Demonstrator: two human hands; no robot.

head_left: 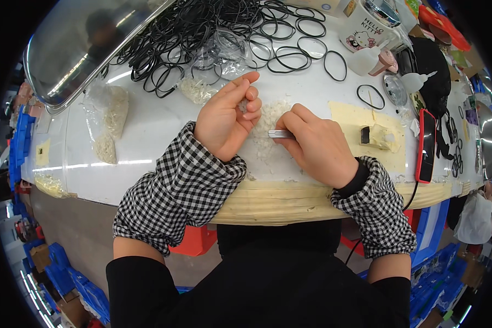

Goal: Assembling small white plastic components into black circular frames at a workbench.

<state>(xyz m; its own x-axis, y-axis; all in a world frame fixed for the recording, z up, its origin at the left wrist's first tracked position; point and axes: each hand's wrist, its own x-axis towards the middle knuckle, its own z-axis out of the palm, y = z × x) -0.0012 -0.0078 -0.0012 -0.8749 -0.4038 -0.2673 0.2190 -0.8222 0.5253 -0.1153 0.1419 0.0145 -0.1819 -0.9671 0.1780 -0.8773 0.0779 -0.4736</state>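
A pile of small white pieces (265, 120) is spread on the white table between my hands. My left hand (224, 117) is raised at the pile's left side, palm turned in and fingers curled. Something small and pale shows inside those fingers, too hidden to name. My right hand (320, 145), at the pile's right side, grips a flat silvery metal tool (279, 134). Its short end points left over the pieces; the rest is covered by my fingers. Behind my left hand lies a clear plastic bag (198, 90) of similar pale pieces.
A heap of black rubber bands (186, 41) covers the back, with loose rings (335, 65) beside it. Left are a large metal tray (93, 54) and a bag of pieces (115, 112). Right are a yellowish sheet (347, 117), a red-cased phone (426, 145) and a white cartoon-printed container (361, 30).
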